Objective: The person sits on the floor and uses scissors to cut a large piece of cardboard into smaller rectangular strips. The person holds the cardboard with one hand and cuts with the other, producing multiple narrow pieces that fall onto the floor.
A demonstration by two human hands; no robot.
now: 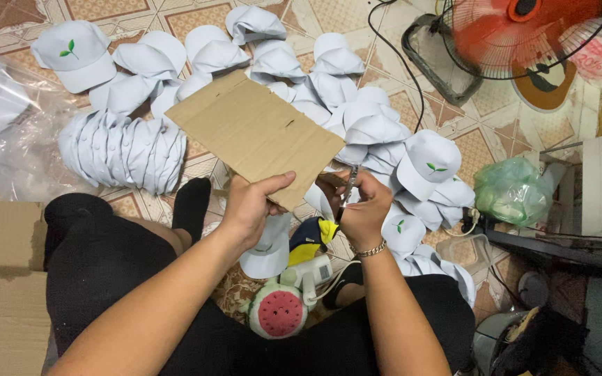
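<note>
Head view: left hand (247, 207) grips cardboard (256, 134) at its near edge; right hand (364, 209) closed around scissors (348, 186) at that edge. White caps (374, 129) on floor.

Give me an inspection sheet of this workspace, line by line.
Surface: patterned tile floor, person seated on it.
Job's things: cardboard sheet held by left hand; scissors in right hand, at its edge.
Clutter: white caps piled and stacked; watermelon-shaped toy; green bag.
Grippers: both hands' fingers closed on their items.
Cables: black cord across floor.
Surroundings: red fan, flat cardboard left.
</note>
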